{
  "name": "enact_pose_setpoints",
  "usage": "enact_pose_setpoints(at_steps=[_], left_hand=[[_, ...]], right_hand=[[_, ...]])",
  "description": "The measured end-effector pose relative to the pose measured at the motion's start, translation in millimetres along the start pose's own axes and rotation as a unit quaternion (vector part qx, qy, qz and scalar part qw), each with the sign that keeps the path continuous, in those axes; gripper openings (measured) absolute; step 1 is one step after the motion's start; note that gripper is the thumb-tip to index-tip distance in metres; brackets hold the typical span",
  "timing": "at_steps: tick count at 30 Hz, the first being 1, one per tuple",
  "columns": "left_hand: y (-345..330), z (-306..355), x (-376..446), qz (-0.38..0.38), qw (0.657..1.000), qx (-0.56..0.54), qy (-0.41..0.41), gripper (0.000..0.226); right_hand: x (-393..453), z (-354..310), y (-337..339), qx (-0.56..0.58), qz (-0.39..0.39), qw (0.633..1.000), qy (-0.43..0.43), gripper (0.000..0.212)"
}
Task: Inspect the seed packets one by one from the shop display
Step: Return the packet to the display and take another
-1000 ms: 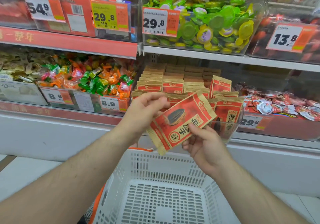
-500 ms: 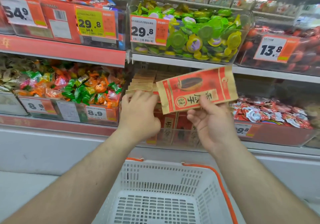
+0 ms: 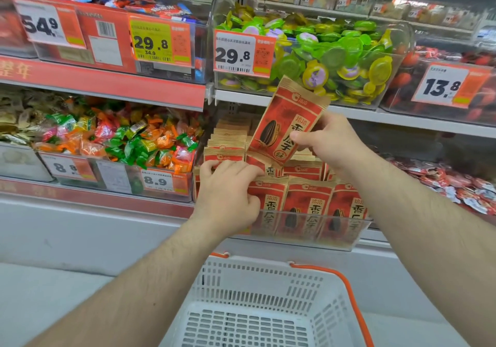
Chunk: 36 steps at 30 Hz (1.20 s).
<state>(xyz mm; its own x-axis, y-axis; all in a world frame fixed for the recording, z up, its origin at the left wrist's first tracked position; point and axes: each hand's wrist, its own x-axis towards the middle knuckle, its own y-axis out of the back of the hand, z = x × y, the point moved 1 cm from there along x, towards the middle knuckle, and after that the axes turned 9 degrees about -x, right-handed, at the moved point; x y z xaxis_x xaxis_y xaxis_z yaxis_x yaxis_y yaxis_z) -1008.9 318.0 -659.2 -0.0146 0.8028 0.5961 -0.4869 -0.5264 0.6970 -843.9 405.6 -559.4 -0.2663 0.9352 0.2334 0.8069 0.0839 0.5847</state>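
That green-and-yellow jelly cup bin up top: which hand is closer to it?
The right. The right hand holds a seed packet raised just below the jelly cup bin. The left hand is lower, on the packets in the display tray.

Counts: 2 hands, left hand and right hand. 1 seed packet lifted out. Front row of packets in the bin: 3 faces showing; rows behind too packed to count. 1 white basket, near. Price tags readable: 6. Candy bins: contents uncountable.
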Motion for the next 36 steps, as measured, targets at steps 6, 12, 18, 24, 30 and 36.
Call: enact_pose_setpoints(at_steps=[6, 12, 18, 24, 30, 36], left_hand=[[-3, 2, 0, 0.033, 0.999, -0.016, 0.002, 0.035], [-3, 2, 0, 0.03, 1.0, -0.005, 0.005, 0.035], [-1, 3, 0, 0.021, 1.0, -0.003, 0.013, 0.035], [0, 4, 0, 0.016, 1.0, -0.005, 0.018, 0.036], [-2, 5, 0, 0.028, 0.999, -0.015, 0.018, 0.035], [-2, 2, -2, 0.04, 0.999, -0.028, 0.005, 0.039]], right_hand=[[15, 2, -9, -0.031, -0.036, 0.999, 0.006, 0.014], [27, 7, -18, -0.11, -0.08, 0.99, -0.027, 0.014], [34, 11, -29, -0.198, -0.119, 0.973, -0.022, 0.018], [40, 10, -35, -0.272, -0.066, 0.96, 0.011, 0.046], [36, -2, -52, -0.462, -0.066, 0.877, 0.116, 0.006], [48, -2, -59, -0.457, -0.089, 0.884, 0.051, 0.027]])
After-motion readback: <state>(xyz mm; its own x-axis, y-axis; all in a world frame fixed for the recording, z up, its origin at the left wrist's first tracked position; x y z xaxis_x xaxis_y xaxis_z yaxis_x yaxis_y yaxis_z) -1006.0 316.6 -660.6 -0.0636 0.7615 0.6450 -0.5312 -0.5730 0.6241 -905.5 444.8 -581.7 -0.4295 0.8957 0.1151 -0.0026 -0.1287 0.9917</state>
